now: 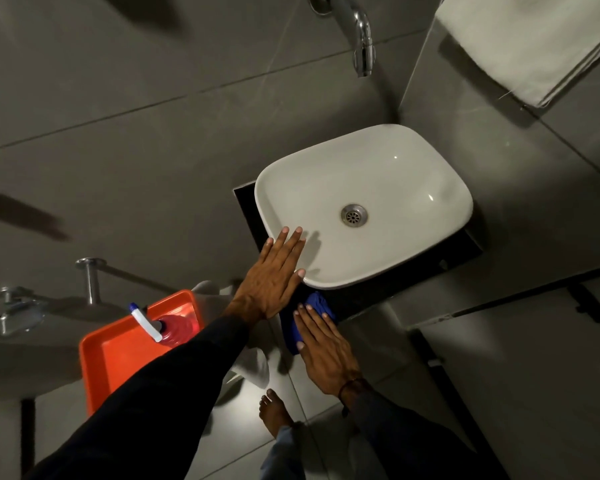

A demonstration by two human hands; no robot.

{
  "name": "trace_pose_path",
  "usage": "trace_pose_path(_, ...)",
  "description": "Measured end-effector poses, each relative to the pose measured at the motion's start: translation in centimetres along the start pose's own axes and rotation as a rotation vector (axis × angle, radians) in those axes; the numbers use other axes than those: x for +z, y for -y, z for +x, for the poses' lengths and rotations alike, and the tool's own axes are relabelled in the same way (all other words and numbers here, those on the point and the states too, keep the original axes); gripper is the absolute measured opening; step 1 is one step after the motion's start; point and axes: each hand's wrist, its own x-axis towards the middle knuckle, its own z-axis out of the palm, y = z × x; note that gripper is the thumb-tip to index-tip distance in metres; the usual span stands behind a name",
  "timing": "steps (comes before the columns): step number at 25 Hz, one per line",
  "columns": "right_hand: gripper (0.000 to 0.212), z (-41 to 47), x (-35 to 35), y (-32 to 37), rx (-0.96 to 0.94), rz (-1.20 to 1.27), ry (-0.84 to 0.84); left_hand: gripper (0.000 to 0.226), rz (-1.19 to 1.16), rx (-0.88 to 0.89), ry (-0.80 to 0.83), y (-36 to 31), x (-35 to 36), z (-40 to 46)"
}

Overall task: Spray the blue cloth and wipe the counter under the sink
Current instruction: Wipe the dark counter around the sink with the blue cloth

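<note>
A white vessel sink [388, 161] sits on a black counter [426, 261] in the corner. My left hand [274, 275] lies flat, fingers spread, on the sink's near-left rim and holds nothing. The blue cloth [317, 304] is bunched on the counter's front edge just below the sink. On top of it my right hand [326, 348] presses down with the fingers flat. A spray bottle [163, 327] with pink liquid and a white and blue trigger head stands in an orange tray [118, 355] to the left.
A chrome tap [362, 39] juts from the wall above the sink. A white towel [534, 43] hangs at top right. Chrome fittings [90, 278] stick out of the left wall. A bare foot [274, 410] stands on the grey floor tiles below.
</note>
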Motion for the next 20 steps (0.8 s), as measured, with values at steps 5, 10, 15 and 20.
trace_pose_path(5,0.062,-1.1,-1.0,-4.2,-0.026,0.037,0.037,0.063,0.044,-0.025,0.028,-0.8,-0.7,0.0)
trace_pose_path(10,0.059,-2.6,-3.3,-12.0,0.022,0.029,0.006,0.065,0.067,-0.132,0.041,-2.2,-0.8,-0.3)
trace_pose_path(15,0.060,-3.7,-6.4,-21.3,0.122,-0.003,-0.015,0.072,0.095,-0.241,0.005,-4.0,-0.5,-0.2)
trace_pose_path(20,0.060,-3.6,-6.9,-21.6,0.149,0.060,0.006,0.073,0.142,-0.281,-0.035,-4.8,0.0,-0.1)
